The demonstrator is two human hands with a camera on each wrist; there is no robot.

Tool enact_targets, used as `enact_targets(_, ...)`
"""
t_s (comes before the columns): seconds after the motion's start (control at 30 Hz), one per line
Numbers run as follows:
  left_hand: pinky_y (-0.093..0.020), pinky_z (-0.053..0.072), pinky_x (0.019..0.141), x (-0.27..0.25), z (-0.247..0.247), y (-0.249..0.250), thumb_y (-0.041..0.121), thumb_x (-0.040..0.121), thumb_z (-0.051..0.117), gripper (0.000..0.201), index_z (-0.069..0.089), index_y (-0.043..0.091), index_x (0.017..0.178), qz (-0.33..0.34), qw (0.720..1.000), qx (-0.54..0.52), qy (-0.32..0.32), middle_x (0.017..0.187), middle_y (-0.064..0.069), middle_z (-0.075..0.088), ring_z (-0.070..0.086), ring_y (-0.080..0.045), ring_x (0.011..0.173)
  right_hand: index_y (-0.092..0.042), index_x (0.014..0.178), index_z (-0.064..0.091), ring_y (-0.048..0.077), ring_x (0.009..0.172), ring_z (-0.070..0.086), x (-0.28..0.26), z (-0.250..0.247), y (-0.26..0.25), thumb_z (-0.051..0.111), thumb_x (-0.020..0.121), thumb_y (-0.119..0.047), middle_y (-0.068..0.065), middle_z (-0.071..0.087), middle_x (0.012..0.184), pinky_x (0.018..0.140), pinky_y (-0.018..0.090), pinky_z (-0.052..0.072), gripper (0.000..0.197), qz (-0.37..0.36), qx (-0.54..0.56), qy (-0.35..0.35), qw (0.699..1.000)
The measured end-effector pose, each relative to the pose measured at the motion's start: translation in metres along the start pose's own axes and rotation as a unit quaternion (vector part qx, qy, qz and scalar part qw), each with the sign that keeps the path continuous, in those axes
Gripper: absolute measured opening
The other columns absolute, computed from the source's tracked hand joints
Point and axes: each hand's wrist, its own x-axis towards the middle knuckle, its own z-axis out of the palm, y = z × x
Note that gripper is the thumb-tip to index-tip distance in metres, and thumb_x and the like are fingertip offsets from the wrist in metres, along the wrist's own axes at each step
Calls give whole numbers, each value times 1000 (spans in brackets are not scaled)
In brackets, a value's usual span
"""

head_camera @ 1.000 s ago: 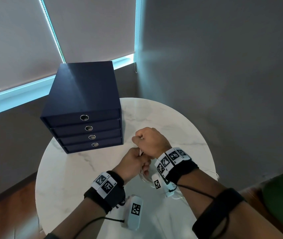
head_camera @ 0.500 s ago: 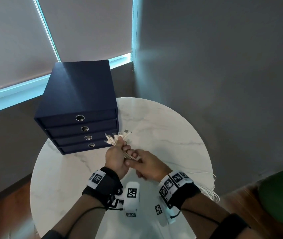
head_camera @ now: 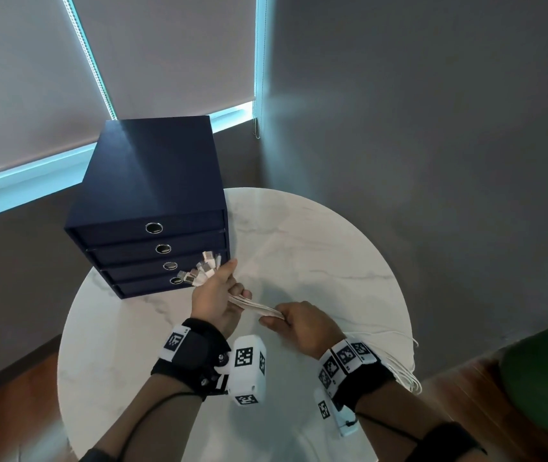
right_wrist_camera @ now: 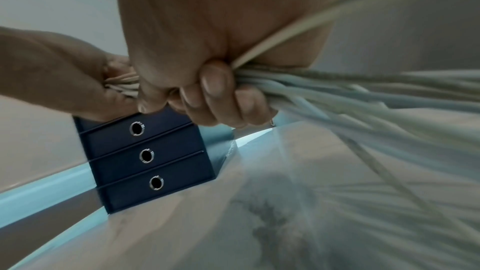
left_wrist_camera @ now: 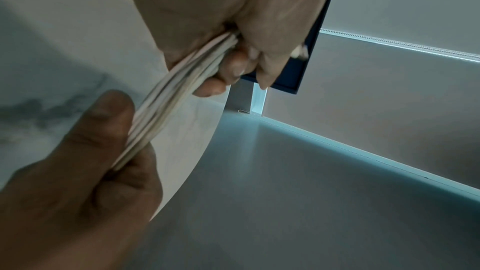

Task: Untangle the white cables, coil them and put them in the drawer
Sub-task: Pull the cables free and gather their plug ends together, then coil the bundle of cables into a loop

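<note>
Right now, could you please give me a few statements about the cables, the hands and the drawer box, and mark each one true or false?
1. The left hand grips the white cables just below their plugs. True.
2. The right hand is open and rests flat on the table. False: its fingers are curled round the cable bundle.
3. One drawer of the drawer box is pulled out. False: all four drawers are closed.
4. Loose cable hangs over the table edge behind the right wrist. True.
5. The cables are already coiled. False: they run as a straight bundle between the hands.
</note>
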Motion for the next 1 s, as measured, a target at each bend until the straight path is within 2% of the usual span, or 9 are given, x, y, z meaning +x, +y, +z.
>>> enact_targets(0.17, -26, 33, 45, 0, 1, -1, 10, 93, 60, 29, 48, 18, 68, -15, 998, -33, 42, 50, 6, 27, 25, -11, 40, -26, 65, 51, 16, 64, 59, -1, -4, 11, 49, 91, -62, -6, 60, 64, 61, 28, 42, 45, 81, -3, 16, 997)
enact_targets(0.3, -23, 24, 42, -5, 7, -4, 21, 97, 61, 29, 52, 24, 70, -12, 998, -47, 43, 50, 8, 20, 18, -10, 39, -24, 93, 61, 30, 92, 65, -3, 0, 3, 47, 93, -46, 4, 69, 96, 76, 34, 49, 26, 101, -127, 57, 985)
enact_targets(0.4, -23, 31, 42, -5, 3, -4, 27, 97, 63, 25, 55, 22, 74, -12, 998, -47, 46, 51, 8, 25, 24, -9, 39, -22, 97, 61, 33, 95, 65, -3, -1, 2, 48, 93, -45, 7, 69, 99, 78, 36, 50, 27, 104, -151, 73, 980)
enact_targets(0.47, -27, 46, 49, -2, -5, -3, 25, 96, 63, 22, 55, 16, 78, -27, 999, -14, 29, 53, 5, 39, 42, -11, 44, -21, 96, 62, 33, 94, 65, -3, -7, 2, 48, 93, -45, 8, 68, 99, 77, 36, 50, 27, 95, -151, 63, 982)
enact_targets(0.57, -37, 57, 79, -5, -19, 5, 30, 93, 68, 18, 61, 13, 93, -60, 992, 97, -49, 78, -7, 65, 67, -24, 78, -21, 94, 63, 33, 93, 65, -6, -24, 6, 48, 91, -42, 7, 67, 97, 75, 35, 49, 26, 84, -145, 39, 985)
enact_targets(0.7, -41, 51, 93, -15, -38, 11, 46, 80, 74, 44, 68, 8, 101, -78, 944, 301, -111, 103, -11, 76, 73, -26, 98, -22, 79, 59, 30, 83, 65, -8, -51, 10, 50, 91, -39, 5, 66, 84, 66, 30, 47, 23, 102, -125, 8, 987)
enact_targets(0.83, -17, 52, 75, -26, -29, -5, 27, 81, 81, 37, 68, 5, 109, 175, 887, 413, -107, 95, -4, 76, 73, -22, 93, -21, 79, 58, 25, 78, 62, -10, -70, 0, 52, 87, -37, -1, 60, 78, 64, 28, 43, 19, 127, -106, -42, 985)
enact_targets(0.9, -17, 51, 82, -35, -15, -14, 30, 79, 82, 35, 70, 11, 106, 272, 831, 427, -232, 98, 4, 74, 70, -14, 95, -22, 80, 57, 20, 75, 60, -11, -76, -13, 53, 86, -34, -3, 59, 77, 62, 27, 42, 15, 101, -96, -95, 986)
enact_targets(1.0, -24, 52, 87, -45, 0, -22, 40, 66, 86, 49, 68, 23, 108, 255, 765, 478, -348, 100, 8, 72, 67, -8, 95, -20, 83, 57, 16, 72, 60, -14, -87, -37, 54, 87, -32, -1, 64, 80, 65, 31, 49, 13, 21, -105, -169, 980)
